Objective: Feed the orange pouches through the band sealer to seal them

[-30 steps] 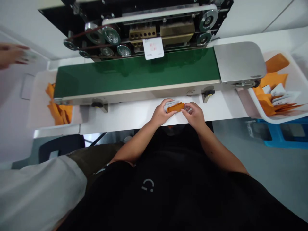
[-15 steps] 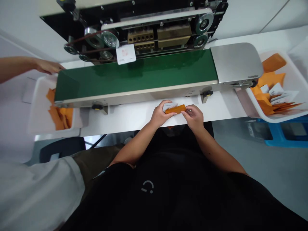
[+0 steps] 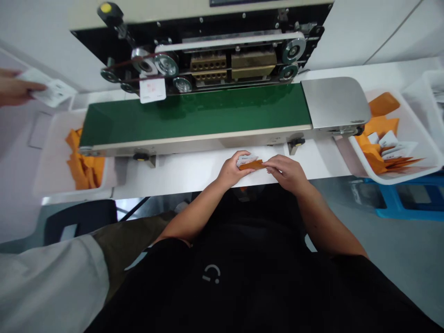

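Observation:
My left hand (image 3: pixel 230 171) is closed around an orange packet (image 3: pixel 252 165) and a white printed packet (image 3: pixel 245 159) that lies against its far side. The fingers of my right hand (image 3: pixel 287 173) pinch the right end of the orange packet. Both hands are just above the front of the white table (image 3: pixel 183 170), close to my body. Beyond them runs a green conveyor belt (image 3: pixel 208 112), with a white printed packet (image 3: pixel 153 90) at its far edge by the machine's rollers.
A white bin (image 3: pixel 412 172) of orange and white packets stands at the right. Another bin (image 3: pixel 110 172) with orange packets is at the left. The sealing machine (image 3: pixel 222 51) rises behind the belt. At far left, a co-worker's hand (image 3: pixel 17 89) holds white packets (image 3: pixel 53 92).
The white packet by the rollers has moved left along the belt. My right hand has shifted to the packet's right end. The co-worker's hand has lifted, now with white packets in it.

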`<state>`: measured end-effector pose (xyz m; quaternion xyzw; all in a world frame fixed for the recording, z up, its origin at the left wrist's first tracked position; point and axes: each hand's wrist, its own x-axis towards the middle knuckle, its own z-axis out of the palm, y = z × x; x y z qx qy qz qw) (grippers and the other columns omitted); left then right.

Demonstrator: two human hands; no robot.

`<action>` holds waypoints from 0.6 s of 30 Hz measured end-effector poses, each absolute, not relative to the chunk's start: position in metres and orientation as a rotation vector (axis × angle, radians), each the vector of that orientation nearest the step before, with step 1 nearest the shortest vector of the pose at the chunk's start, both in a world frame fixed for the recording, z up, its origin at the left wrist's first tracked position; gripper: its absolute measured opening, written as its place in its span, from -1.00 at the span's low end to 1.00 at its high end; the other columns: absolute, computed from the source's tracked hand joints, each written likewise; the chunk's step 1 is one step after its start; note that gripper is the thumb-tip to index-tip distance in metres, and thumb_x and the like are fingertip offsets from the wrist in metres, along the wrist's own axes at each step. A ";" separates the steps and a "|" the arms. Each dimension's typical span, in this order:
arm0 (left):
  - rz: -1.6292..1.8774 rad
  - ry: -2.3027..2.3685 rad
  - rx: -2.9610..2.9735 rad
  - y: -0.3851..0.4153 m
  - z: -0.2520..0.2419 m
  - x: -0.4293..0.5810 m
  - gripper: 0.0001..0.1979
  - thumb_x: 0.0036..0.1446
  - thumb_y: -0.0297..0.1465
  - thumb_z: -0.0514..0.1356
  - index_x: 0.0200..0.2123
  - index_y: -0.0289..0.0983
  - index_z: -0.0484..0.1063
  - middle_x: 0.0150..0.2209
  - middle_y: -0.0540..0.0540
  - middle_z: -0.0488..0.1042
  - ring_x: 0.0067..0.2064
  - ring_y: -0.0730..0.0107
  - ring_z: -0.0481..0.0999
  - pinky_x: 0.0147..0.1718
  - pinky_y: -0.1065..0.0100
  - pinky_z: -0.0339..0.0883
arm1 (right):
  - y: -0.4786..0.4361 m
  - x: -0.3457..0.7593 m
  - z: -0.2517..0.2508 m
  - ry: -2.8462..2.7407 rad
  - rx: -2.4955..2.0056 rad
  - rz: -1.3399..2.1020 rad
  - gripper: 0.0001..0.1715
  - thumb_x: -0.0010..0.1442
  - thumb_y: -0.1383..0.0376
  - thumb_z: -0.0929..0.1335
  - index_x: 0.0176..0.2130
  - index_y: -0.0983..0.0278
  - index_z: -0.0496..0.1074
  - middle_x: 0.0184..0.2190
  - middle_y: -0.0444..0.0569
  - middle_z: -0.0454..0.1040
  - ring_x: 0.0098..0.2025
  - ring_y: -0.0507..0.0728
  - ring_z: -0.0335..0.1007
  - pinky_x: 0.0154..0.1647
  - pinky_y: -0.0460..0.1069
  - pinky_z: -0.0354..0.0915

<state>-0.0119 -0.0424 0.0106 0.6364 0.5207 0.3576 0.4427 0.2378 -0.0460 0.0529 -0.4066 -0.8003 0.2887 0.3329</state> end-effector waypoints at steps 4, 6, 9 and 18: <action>0.863 1.263 1.584 -0.043 0.010 -0.011 -0.42 0.07 -0.27 0.49 0.15 -0.14 0.47 0.14 -0.15 0.59 0.17 0.08 0.60 0.20 0.12 0.44 | -0.038 0.244 0.082 -2.211 -1.039 0.744 -0.74 0.37 0.26 0.33 -0.12 0.09 0.65 -0.13 0.01 0.64 -0.10 0.19 0.59 -0.03 0.13 0.52; 0.876 1.264 1.587 -0.043 0.010 -0.011 -0.43 0.08 -0.27 0.48 0.16 -0.14 0.47 0.13 -0.15 0.59 0.16 0.09 0.60 0.20 0.12 0.45 | -0.034 0.250 0.098 -2.190 -1.085 0.734 -0.79 0.34 0.26 0.37 -0.15 0.09 0.65 -0.12 0.00 0.65 -0.07 0.22 0.59 0.02 0.15 0.51; 0.876 1.283 1.582 -0.042 0.008 -0.011 -0.41 0.07 -0.27 0.49 0.16 -0.14 0.46 0.14 -0.16 0.59 0.17 0.07 0.60 0.20 0.09 0.45 | -0.028 0.260 0.121 -1.987 -1.236 0.706 -0.90 0.27 0.23 0.46 -0.19 0.10 0.64 -0.24 -0.02 0.63 -0.19 0.19 0.59 -0.06 0.12 0.52; 0.820 1.313 1.610 -0.043 0.010 -0.012 -0.44 0.10 -0.25 0.47 0.16 -0.11 0.47 0.11 -0.12 0.61 0.08 0.08 0.63 0.10 0.11 0.51 | 0.042 0.279 0.158 -0.968 -1.311 1.012 -0.86 0.25 0.35 0.45 -0.16 0.25 0.44 -0.48 -0.11 0.50 -0.54 -0.01 0.34 -0.52 -0.12 0.27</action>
